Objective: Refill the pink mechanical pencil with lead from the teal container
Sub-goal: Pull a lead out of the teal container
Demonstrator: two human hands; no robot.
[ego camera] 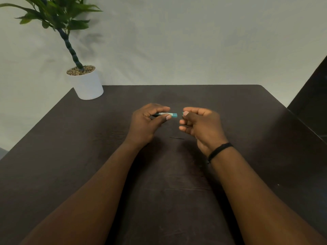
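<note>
Pinching teal container [167,114] between thumb and fingers, your left hand [147,123] holds it level above table [247,121], open end toward right. Right hand [200,124] closed on small teal cap [182,113], just apart from container. Thin lead [177,138] lies on table below hands. Pink pencil not in view. Keep container level so leads stay inside; forearms converge, wrists raised.
</note>
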